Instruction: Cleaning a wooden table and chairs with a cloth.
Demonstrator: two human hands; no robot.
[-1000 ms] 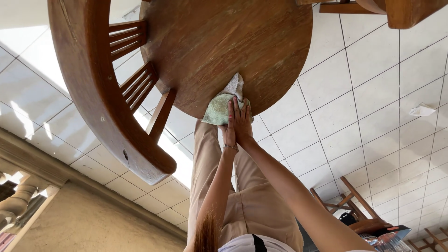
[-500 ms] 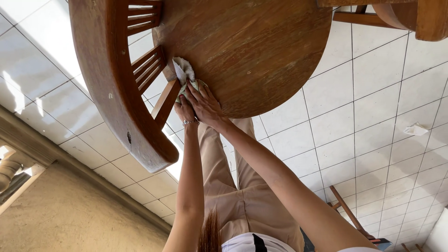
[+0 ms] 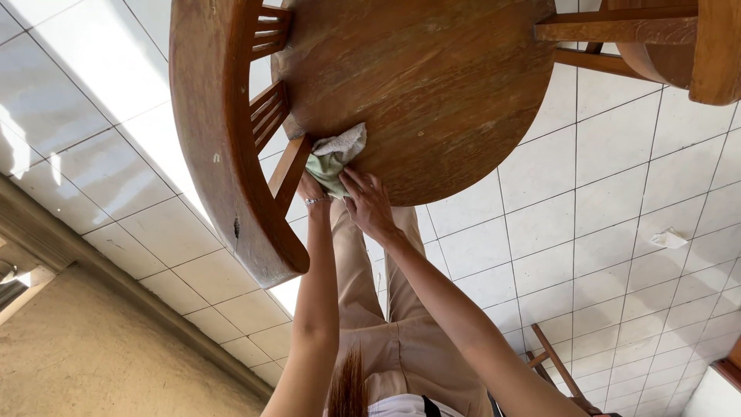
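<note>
The cloth (image 3: 336, 158) was pale green and white, all bunched up, and it lay on the near edge of the round wooden table (image 3: 432, 85), right under the fingertips of both hands. The right hand (image 3: 370, 205) had its fingers stretched out long and mostly open, pressing down on the near end of the cloth, not wrapped around it. The left hand (image 3: 312, 190), with a thin bracelet at the wrist, touched the cloth from its own side. Its fingers were tucked in behind the cloth and a chair bar, so I could not tell how far it was closed. It looked like the wiping step, with the cloth being rubbed along the rim of the table. Just left of the left hand stood a big curved wooden chair (image 3: 224, 139), and one of its bars (image 3: 287, 171) was touching or almost touching that hand. I think a next rub would need care there, because the bar left little room, and the cloth would need firm pushing to stay flat. Far past the hands was another chair (image 3: 656, 38). Below everything was a white tile floor (image 3: 602, 216), with a small white scrap (image 3: 668, 239) well off to the right.
</note>
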